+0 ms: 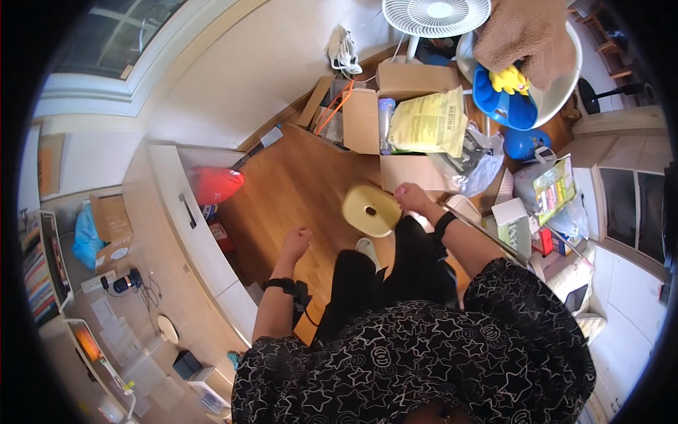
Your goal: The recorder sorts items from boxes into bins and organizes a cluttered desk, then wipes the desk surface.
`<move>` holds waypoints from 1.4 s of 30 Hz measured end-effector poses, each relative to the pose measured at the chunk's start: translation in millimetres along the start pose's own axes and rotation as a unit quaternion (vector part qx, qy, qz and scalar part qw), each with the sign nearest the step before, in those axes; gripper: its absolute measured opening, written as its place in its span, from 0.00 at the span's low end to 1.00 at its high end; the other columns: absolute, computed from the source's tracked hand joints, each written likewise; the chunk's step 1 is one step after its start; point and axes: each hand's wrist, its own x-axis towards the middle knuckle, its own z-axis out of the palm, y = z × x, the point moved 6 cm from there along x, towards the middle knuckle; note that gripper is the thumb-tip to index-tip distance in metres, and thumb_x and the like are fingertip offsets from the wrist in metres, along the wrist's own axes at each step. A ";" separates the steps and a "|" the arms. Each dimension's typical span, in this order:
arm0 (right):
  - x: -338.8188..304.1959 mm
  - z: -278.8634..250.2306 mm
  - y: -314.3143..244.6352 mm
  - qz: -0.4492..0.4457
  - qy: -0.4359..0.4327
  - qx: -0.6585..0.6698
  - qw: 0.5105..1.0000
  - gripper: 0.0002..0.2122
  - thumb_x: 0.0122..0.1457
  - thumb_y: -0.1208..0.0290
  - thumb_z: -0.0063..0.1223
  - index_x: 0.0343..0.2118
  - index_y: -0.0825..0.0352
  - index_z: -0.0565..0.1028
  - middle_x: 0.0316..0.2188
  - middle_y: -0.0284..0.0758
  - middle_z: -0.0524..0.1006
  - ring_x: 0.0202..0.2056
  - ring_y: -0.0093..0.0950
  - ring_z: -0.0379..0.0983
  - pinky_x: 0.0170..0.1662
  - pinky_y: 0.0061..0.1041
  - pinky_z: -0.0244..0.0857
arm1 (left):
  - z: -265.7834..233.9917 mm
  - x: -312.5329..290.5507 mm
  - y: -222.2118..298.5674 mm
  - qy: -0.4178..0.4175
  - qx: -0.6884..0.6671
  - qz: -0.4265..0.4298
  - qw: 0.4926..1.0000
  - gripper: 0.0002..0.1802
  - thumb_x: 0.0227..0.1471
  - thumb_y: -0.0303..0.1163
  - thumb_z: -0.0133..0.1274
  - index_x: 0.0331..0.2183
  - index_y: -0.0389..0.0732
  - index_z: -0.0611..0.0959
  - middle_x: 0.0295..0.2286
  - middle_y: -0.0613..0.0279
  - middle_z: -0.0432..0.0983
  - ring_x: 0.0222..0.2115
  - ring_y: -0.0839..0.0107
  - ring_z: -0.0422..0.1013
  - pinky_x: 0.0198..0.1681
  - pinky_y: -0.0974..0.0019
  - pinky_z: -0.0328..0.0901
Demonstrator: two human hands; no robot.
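My left hand point(298, 242) is curled into a loose fist above the wooden floor, with nothing showing in it. My right hand point(414, 197) has its fingers curled together at the right edge of a pale yellow plastic stool point(359, 218) with an oval hole in its seat. Whether those fingers grip the stool or merely hang above it, I cannot tell; what they may hold is hidden. A black strap circles each wrist. Below the stool, a light slipper point(366, 249) shows beside my dark trouser legs.
An open cardboard box point(361, 120) holding a yellow bag point(427, 121) stands ahead, with a white fan point(438, 10) behind. At the left runs a long desk point(159, 261) above drawers; a red bag point(217, 185) lies beside them. Bags and boxes crowd the right side.
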 end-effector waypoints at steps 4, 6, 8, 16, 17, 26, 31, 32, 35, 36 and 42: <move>54.3 -10.7 -38.0 -0.066 0.027 -0.098 0.993 0.12 0.48 0.64 0.45 0.26 0.69 0.73 0.23 0.45 0.75 0.28 0.41 0.72 0.35 0.33 0.65 | -3.3 60.2 41.7 0.028 -0.002 0.012 1.000 0.19 0.45 0.36 0.49 0.38 0.34 0.75 0.31 0.46 0.74 0.35 0.55 0.71 0.38 0.63 0.64; 77.6 -4.9 -59.7 -0.089 0.002 -0.114 0.990 0.11 0.48 0.64 0.45 0.26 0.68 0.73 0.24 0.46 0.74 0.30 0.43 0.71 0.36 0.35 0.64 | -11.0 95.4 69.0 0.045 0.054 0.082 0.994 0.18 0.45 0.35 0.49 0.38 0.34 0.74 0.32 0.46 0.74 0.35 0.55 0.71 0.39 0.62 0.64; 102.7 9.3 -74.3 -0.070 -0.018 -0.126 0.989 0.11 0.48 0.64 0.45 0.26 0.67 0.73 0.25 0.46 0.74 0.32 0.44 0.69 0.38 0.37 0.63 | -14.6 133.3 97.5 0.052 0.010 0.139 0.989 0.18 0.46 0.35 0.48 0.39 0.35 0.74 0.33 0.47 0.73 0.37 0.53 0.69 0.41 0.59 0.63; 236.5 87.4 -116.3 -0.034 0.079 -0.273 0.958 0.18 0.49 0.64 0.49 0.46 0.49 0.67 0.55 0.44 0.54 0.50 0.50 0.58 0.46 0.44 0.60 | -24.7 316.6 178.6 0.118 0.371 0.303 0.870 0.15 0.46 0.36 0.48 0.40 0.53 0.76 0.52 0.47 0.53 0.52 0.47 0.52 0.50 0.44 0.53; 253.0 95.5 -118.8 -0.035 0.111 -0.363 0.924 0.18 0.49 0.63 0.49 0.45 0.49 0.68 0.56 0.45 0.51 0.52 0.53 0.53 0.47 0.47 0.58 | -24.3 338.9 177.3 0.120 0.408 0.290 0.857 0.16 0.46 0.36 0.48 0.41 0.53 0.76 0.54 0.47 0.49 0.53 0.46 0.49 0.50 0.42 0.52; 246.7 62.2 -80.1 -0.158 0.280 -0.248 0.914 0.22 0.43 0.83 0.44 0.44 0.61 0.67 0.52 0.50 0.59 0.49 0.44 0.61 0.45 0.35 0.63 | -94.5 442.7 98.8 0.129 0.251 0.240 0.929 0.20 0.45 0.29 0.45 0.44 0.50 0.75 0.42 0.50 0.67 0.40 0.56 0.67 0.41 0.57 0.63; 199.7 -37.6 -16.1 0.136 0.348 -0.198 0.906 0.21 0.52 0.73 0.41 0.51 0.48 0.64 0.37 0.39 0.74 0.34 0.38 0.73 0.37 0.32 0.66 | -105.2 405.7 18.3 0.030 0.062 0.154 0.986 0.23 0.43 0.22 0.42 0.45 0.42 0.74 0.27 0.53 0.72 0.27 0.62 0.69 0.33 0.65 0.65; 200.0 -43.8 -12.7 0.180 0.280 -0.290 0.897 0.24 0.52 0.71 0.43 0.53 0.46 0.60 0.34 0.43 0.75 0.33 0.41 0.72 0.37 0.35 0.66 | -102.7 390.5 1.0 0.034 0.004 0.125 0.992 0.23 0.43 0.22 0.42 0.45 0.41 0.74 0.26 0.55 0.70 0.25 0.65 0.68 0.33 0.67 0.65; 208.5 -48.3 -21.8 0.237 0.175 -0.407 0.865 0.24 0.52 0.68 0.45 0.54 0.51 0.58 0.27 0.45 0.76 0.25 0.37 0.74 0.29 0.32 0.68 | -93.8 354.3 -43.5 0.054 -0.083 0.087 0.991 0.23 0.43 0.21 0.41 0.45 0.40 0.74 0.23 0.60 0.68 0.24 0.70 0.66 0.32 0.70 0.64; 209.7 -43.3 -23.7 0.275 0.147 -0.285 0.906 0.22 0.52 0.67 0.45 0.52 0.56 0.60 0.24 0.45 0.75 0.21 0.33 0.73 0.25 0.29 0.67 | -92.7 347.2 -57.2 0.067 -0.117 0.075 0.988 0.23 0.43 0.20 0.41 0.45 0.39 0.74 0.22 0.62 0.67 0.23 0.72 0.65 0.32 0.71 0.64; 275.1 64.5 -99.1 0.081 0.070 -0.080 0.991 0.24 0.51 0.63 0.49 0.48 0.72 0.63 0.34 0.49 0.74 0.25 0.34 0.75 0.27 0.29 0.69 | -107.8 334.1 -98.0 0.143 -0.034 0.007 0.989 0.20 0.45 0.20 0.41 0.42 0.39 0.75 0.31 0.54 0.74 0.31 0.67 0.72 0.33 0.70 0.65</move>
